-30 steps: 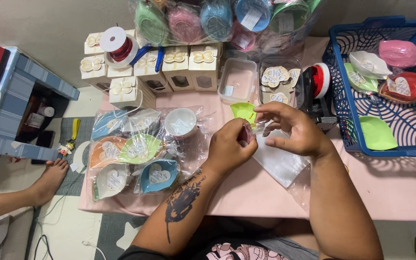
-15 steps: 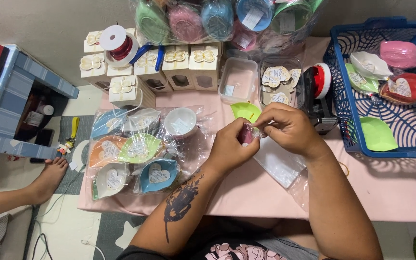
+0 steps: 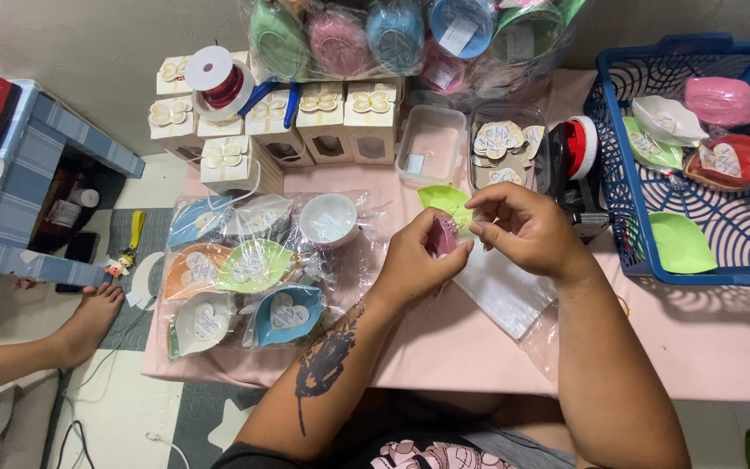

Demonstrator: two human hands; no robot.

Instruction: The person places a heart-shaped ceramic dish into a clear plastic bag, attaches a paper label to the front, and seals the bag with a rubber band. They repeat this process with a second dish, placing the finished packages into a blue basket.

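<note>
My left hand (image 3: 414, 265) and my right hand (image 3: 523, 227) meet over the pink table (image 3: 696, 347). Between them they hold a lime-green leaf-shaped dish (image 3: 444, 200) and a small pink roll (image 3: 442, 236) in the left fingers; what the roll is I cannot tell. A clear plastic bag (image 3: 505, 291) lies under my right wrist. The left forearm bears a dark tattoo.
Several bagged leaf dishes (image 3: 245, 269) lie left of my hands. Small cream gift boxes (image 3: 305, 117), a ribbon spool (image 3: 212, 76), two clear tubs (image 3: 431, 143) and a blue basket (image 3: 696, 156) of dishes stand behind. Another person's foot (image 3: 80, 326) rests on the floor, left.
My hands have shifted slightly closer together and toward the table's front; the green dish stays pinched between them. The other person's foot is unmoved.
</note>
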